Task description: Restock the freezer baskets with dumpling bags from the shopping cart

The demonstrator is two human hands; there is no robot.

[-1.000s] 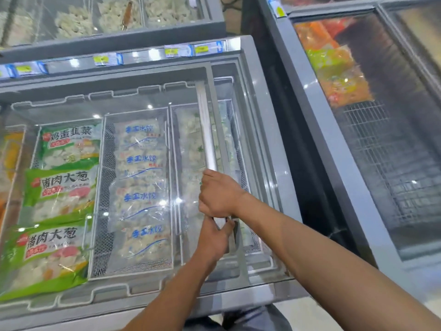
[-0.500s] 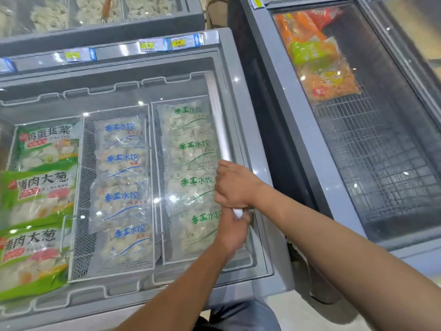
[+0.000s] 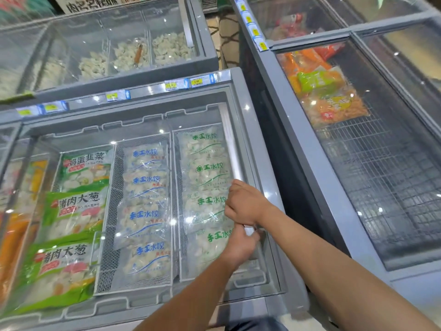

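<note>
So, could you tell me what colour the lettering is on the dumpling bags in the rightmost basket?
Green, clearest in the head view on the rightmost bags.

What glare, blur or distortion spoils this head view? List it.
Head view: ceiling-light glare spots dot the freezer lid; wide-angle bending curves the freezer edges; the hands, left and right, are slightly motion-blurred on the lid handle; bag print stays readable.

Pretty standard shop aisle here: grey chest freezers with glass lids, one further back (image 3: 119, 44) with loose dumplings and one off to the right (image 3: 358, 139) with orange packs on a wire rack. Yellow price tags (image 3: 196, 81) line the rims, ceiling lights glare off the glass, and a patterned floor (image 3: 225, 39) shows between the units.
</note>
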